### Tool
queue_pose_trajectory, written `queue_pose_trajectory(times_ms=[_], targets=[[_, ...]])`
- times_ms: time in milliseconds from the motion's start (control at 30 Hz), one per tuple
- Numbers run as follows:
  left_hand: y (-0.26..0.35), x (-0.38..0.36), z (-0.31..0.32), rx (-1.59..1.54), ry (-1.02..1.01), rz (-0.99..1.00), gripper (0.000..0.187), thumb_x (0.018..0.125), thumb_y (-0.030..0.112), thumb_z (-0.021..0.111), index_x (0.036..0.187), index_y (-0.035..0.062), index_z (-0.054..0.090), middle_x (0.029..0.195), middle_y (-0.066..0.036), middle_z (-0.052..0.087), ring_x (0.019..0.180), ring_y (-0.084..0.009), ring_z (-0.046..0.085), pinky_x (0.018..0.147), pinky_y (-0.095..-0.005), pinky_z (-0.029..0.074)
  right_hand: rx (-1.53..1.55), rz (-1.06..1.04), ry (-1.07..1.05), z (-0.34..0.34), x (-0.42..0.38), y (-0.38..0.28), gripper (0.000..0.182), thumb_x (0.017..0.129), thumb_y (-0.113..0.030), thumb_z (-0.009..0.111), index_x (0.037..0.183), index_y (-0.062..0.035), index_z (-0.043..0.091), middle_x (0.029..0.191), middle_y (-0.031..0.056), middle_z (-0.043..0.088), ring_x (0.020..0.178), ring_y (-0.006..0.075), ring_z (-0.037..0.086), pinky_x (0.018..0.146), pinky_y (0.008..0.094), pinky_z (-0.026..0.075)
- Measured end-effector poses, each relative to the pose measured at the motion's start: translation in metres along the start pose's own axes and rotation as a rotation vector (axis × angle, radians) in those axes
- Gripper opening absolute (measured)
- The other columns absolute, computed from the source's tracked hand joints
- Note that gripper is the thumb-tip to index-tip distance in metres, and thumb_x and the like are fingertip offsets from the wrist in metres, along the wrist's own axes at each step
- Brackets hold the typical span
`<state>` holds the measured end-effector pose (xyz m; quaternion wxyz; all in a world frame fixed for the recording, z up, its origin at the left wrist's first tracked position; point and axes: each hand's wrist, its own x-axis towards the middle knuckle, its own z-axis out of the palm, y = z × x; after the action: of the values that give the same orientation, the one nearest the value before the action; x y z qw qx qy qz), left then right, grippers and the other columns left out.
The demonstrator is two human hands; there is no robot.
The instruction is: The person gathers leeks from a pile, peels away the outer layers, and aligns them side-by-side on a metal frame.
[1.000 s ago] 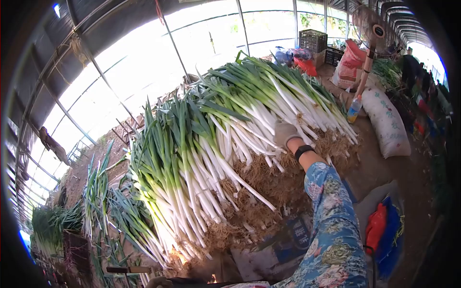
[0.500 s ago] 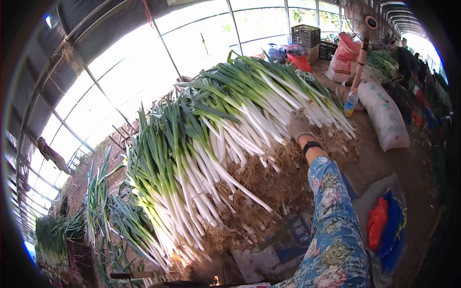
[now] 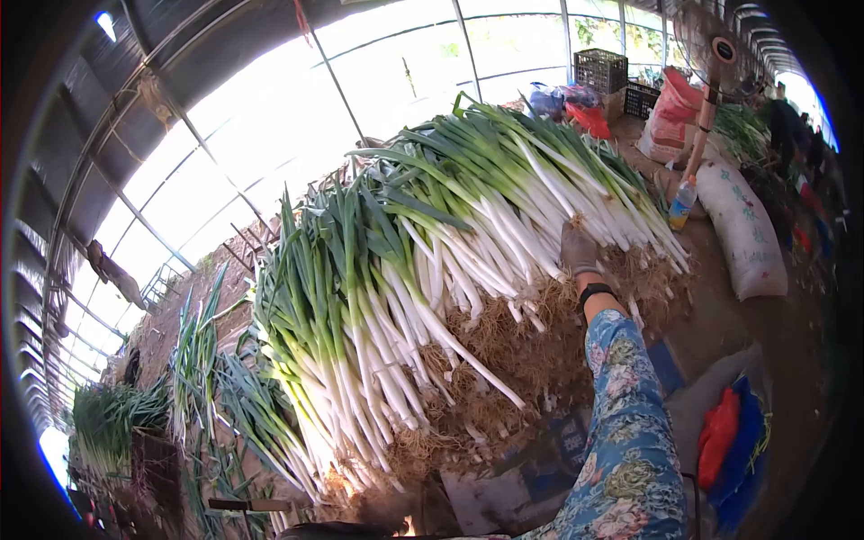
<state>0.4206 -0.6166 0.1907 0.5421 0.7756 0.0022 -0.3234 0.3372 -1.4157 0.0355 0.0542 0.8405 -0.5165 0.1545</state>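
Note:
A large pile of leeks (image 3: 432, 252) lies across the middle, green leaves toward the back and white stems and brown roots toward the front. My right hand (image 3: 579, 249), in a greyish-brown glove, is at the lower white stems and roots on the pile's right side. Its fingers are too small and unclear to tell whether they hold a stem. A dark band is round the wrist, above a blue floral sleeve. My left hand is out of view.
A fan (image 3: 717, 54), a bottle (image 3: 682, 203), a full white sack (image 3: 740, 229) and a red-and-white sack (image 3: 670, 117) stand at the right. Black crates (image 3: 600, 71) are behind. Red plastic (image 3: 717, 436) lies lower right; a wooden-handled tool (image 3: 247, 505) is lower left.
The camera view has shifted, so the pile and surroundings appear farther right and slightly lower. My right hand has moved slightly nearer the roots.

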Motion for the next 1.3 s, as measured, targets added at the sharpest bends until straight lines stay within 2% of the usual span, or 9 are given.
queue_pose_trajectory(times_ms=[300, 400, 500, 600, 633, 767, 1000, 1133, 1300], targets=[[-0.005, 0.018, -0.018, 0.077, -0.041, 0.064, 0.028, 0.1, 0.017, 0.055, 0.123, 0.0023, 0.061, 0.116, -0.005, 0.064, 0.106, -0.0153, 0.059, 0.089, -0.0293, 0.05, 0.474, -0.17, -0.298, -0.12, 0.006, -0.024, 0.047, 0.076, -0.023, 0.076, 0.11, 0.0068, 0.062, 0.11, 0.0312, 0.066, 0.106, 0.0391, 0.066, 0.091, 0.042, 0.053], [-0.01, 0.036, -0.011, 0.008, -0.143, 0.111, 0.027, 0.1, 0.013, 0.053, 0.122, 0.0002, 0.061, 0.116, -0.007, 0.065, 0.106, -0.0177, 0.06, 0.093, -0.0297, 0.049, 0.782, -0.269, -0.375, -0.16, -0.031, -0.059, 0.061, 0.079, -0.037, 0.077, 0.111, 0.01, 0.056, 0.096, 0.0251, 0.066, 0.088, 0.0313, 0.063, 0.082, 0.0401, 0.051], [0.017, 0.044, 0.036, 0.023, -0.186, 0.046, 0.032, 0.092, 0.011, 0.061, 0.122, -0.0016, 0.058, 0.11, -0.009, 0.065, 0.103, -0.0173, 0.063, 0.091, -0.0292, 0.048, 1.204, -0.224, -0.48, -0.181, -0.106, -0.118, 0.048, 0.089, -0.028, 0.072, 0.113, 0.0082, 0.051, 0.098, 0.0187, 0.062, 0.095, 0.026, 0.061, 0.086, 0.034, 0.052], [0.026, 0.069, 0.074, 0.317, -0.385, 0.35, 0.034, 0.096, 0.016, 0.059, 0.125, -0.0026, 0.058, 0.116, -0.011, 0.065, 0.107, -0.0202, 0.063, 0.095, -0.0313, 0.048, 1.45, -0.035, -0.548, -0.148, -0.173, -0.173, 0.041, 0.091, -0.014, 0.066, 0.117, 0.0107, 0.046, 0.104, 0.0234, 0.061, 0.09, 0.0297, 0.066, 0.082, 0.0341, 0.059], [0.035, 0.071, 0.096, 0.166, -0.399, 0.172, 0.036, 0.098, 0.018, 0.058, 0.128, -0.0026, 0.056, 0.118, -0.012, 0.064, 0.109, -0.0208, 0.063, 0.096, -0.0324, 0.048, 1.547, -0.002, -0.58, -0.142, -0.195, -0.188, 0.04, 0.092, -0.011, 0.064, 0.119, 0.0104, 0.043, 0.106, 0.0246, 0.061, 0.091, 0.0317, 0.067, 0.081, 0.0346, 0.061], [0.023, 0.112, 0.153, 0.052, -0.386, 0.396, 0.053, 0.1, 0.023, 0.057, 0.145, 0.0036, 0.039, 0.126, -0.014, 0.062, 0.119, -0.0233, 0.058, 0.1, -0.0352, 0.046, 1.535, 0.065, -0.57, -0.15, -0.277, -0.225, 0.046, 0.088, -0.008, 0.065, 0.122, 0.011, 0.042, 0.105, 0.0232, 0.061, 0.094, 0.0282, 0.065, 0.083, 0.0356, 0.057], [0.025, 0.123, 0.207, 0.509, -0.217, 0.699, 0.084, 0.087, 0.029, 0.074, 0.151, 0.0015, 0.026, 0.103, -0.028, 0.063, 0.088, -0.0368, 0.067, 0.081, -0.0393, 0.053, 1.64, 0.005, -0.626, -0.151, -0.34, -0.231, 0.053, 0.091, -0.013, 0.068, 0.133, 0.0068, 0.042, 0.112, 0.016, 0.06, 0.101, 0.0215, 0.06, 0.088, 0.0326, 0.051], [0.031, 0.134, 0.194, 0.295, -0.382, 0.412, 0.08, 0.088, 0.023, 0.071, 0.151, -0.0006, 0.027, 0.115, -0.024, 0.063, 0.1, -0.0311, 0.065, 0.087, -0.037, 0.051, 1.679, -0.189, -0.716, -0.108, -0.326, -0.226, 0.047, 0.1, -0.018, 0.059, 0.137, 0.0041, 0.042, 0.114, 0.0114, 0.061, 0.103, 0.0188, 0.059, 0.092, 0.032, 0.049], [0.053, 0.117, 0.169, -0.117, -0.58, 0.305, 0.075, 0.088, 0.024, 0.063, 0.152, -0.0002, 0.032, 0.134, -0.016, 0.055, 0.123, -0.0233, 0.052, 0.106, -0.032, 0.039, 2.122, 0.127, -0.788, -0.07, -0.273, -0.223, 0.045, 0.101, -0.033, 0.057, 0.132, -0.0012, 0.05, 0.126, 0.0119, 0.053, 0.111, 0.0188, 0.056, 0.09, 0.0351, 0.053]])
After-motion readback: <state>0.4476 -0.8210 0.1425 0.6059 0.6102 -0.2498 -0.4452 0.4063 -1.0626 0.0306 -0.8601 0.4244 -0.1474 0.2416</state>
